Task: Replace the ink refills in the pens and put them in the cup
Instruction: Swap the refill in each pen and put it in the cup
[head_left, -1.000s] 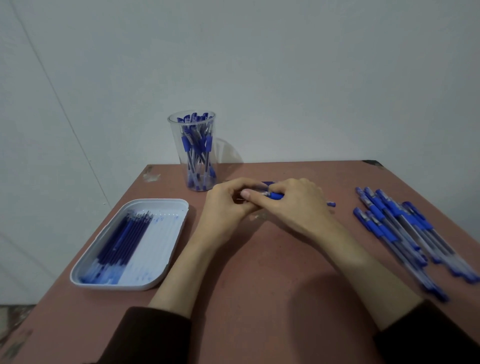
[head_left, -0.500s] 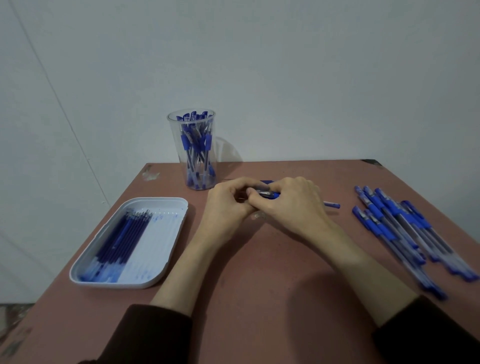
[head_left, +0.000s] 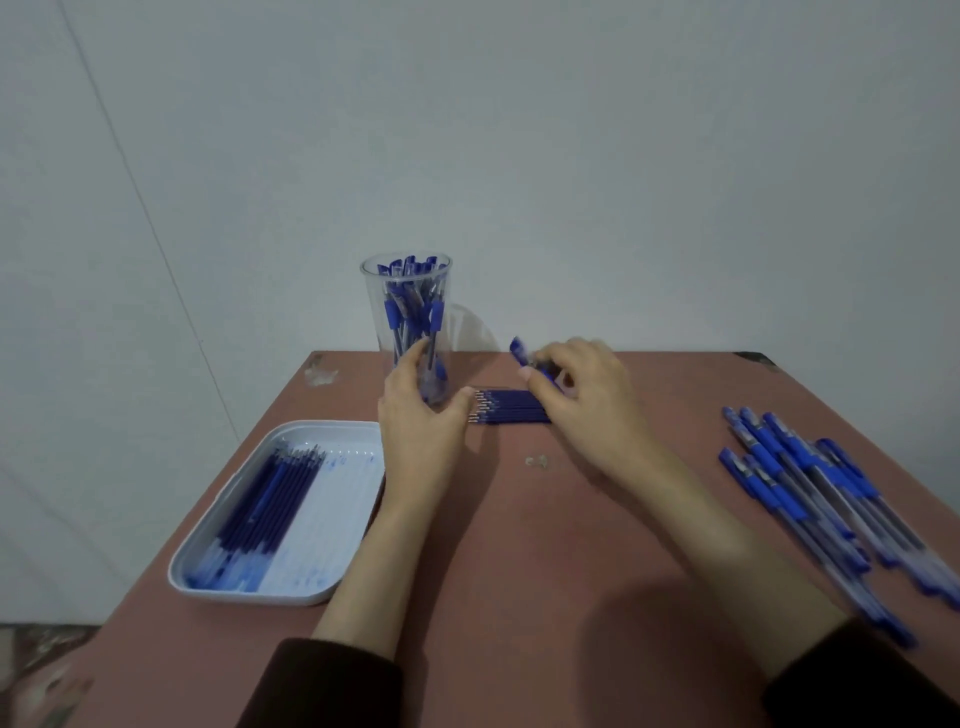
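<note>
Head view: the right hand (head_left: 587, 400) pinches a blue-capped pen (head_left: 519, 354) between thumb and curled fingers (head_left: 543, 375), the pen tilted with its cap end up and to the left, lifted off the counter (head_left: 519, 545). The left hand (head_left: 415, 421) lies loose, with its fingers (head_left: 410, 366) lightly spread in front of the lower wall of the cup (head_left: 408, 291) and holding nothing. Whether they touch the cup cannot be told.

The clear cup stands upright near the far edge of the counter, packed with blue pens. Between the two hands a row of dark blue refills (head_left: 511, 407) lies flat, tips pointing left, just beside the left thumb.

A white tray (head_left: 358, 441) sits at the near left, with more refills (head_left: 265, 499) laid lengthwise along its left side and blue ink smears on its floor. A heap of loose pens (head_left: 800, 483) lies along the right edge, well apart from the hands. Any print on the barrels is too blurred to read.

The counter is reddish-brown, with a chipped patch (head_left: 322, 371) at the far left corner, a small pale scuff (head_left: 540, 461) near the middle, and a dark worn corner (head_left: 753, 357) at the far right. Behind it is a plain pale grey wall (head_left: 571, 156). Dark sleeves cover both wrists.
</note>
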